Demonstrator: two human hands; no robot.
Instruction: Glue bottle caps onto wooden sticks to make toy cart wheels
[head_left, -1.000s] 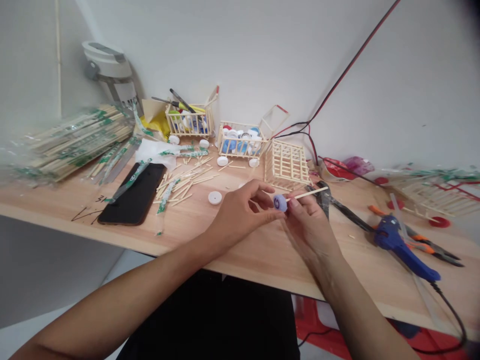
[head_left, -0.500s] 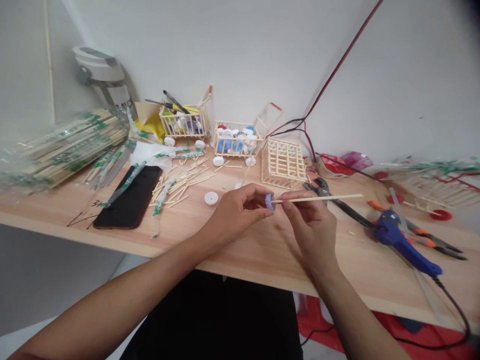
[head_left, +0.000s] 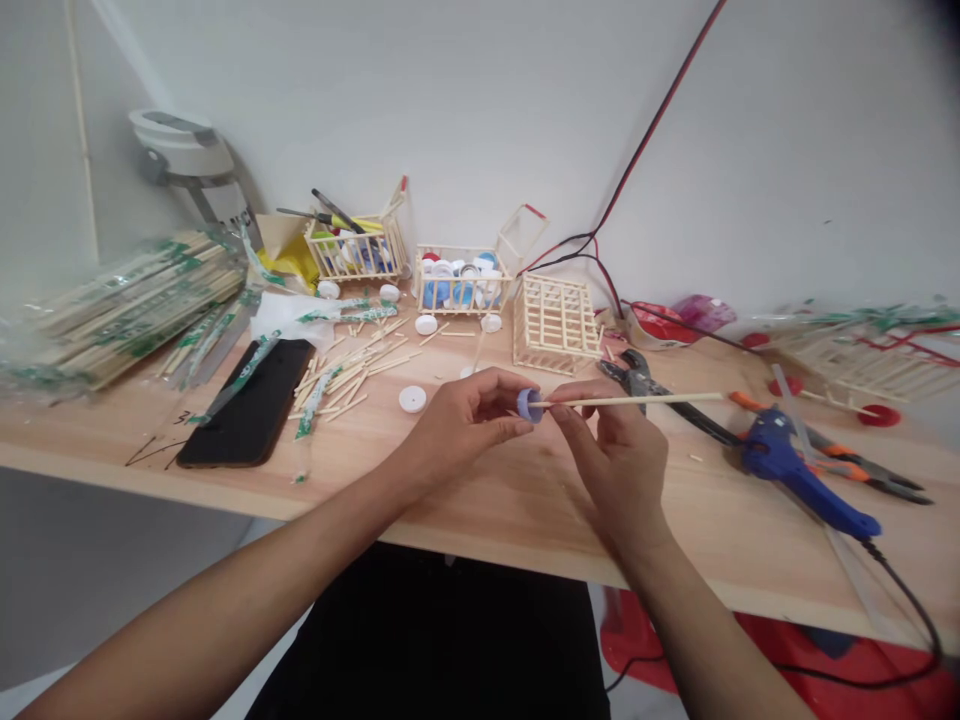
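Observation:
My left hand [head_left: 469,420] pinches a small blue bottle cap [head_left: 528,404] above the middle of the wooden table [head_left: 525,500]. A thin wooden stick [head_left: 637,400] runs from the cap out to the right, level with the table. My right hand [head_left: 619,455] grips that stick close to the cap with closed fingers. Both hands meet at the cap, just in front of an empty stick-built basket [head_left: 556,324].
A black phone [head_left: 244,400], loose sticks [head_left: 352,370] and a white cap [head_left: 412,399] lie to the left. Two stick carts [head_left: 457,280] hold caps at the back. Pliers [head_left: 652,385], a blue glue gun [head_left: 802,475] and orange-handled cutters [head_left: 847,465] lie to the right.
The stick has swung from pointing up-right to lying level, reaching further right. The cap turned from facing me to edge-on. Both hands drifted slightly left.

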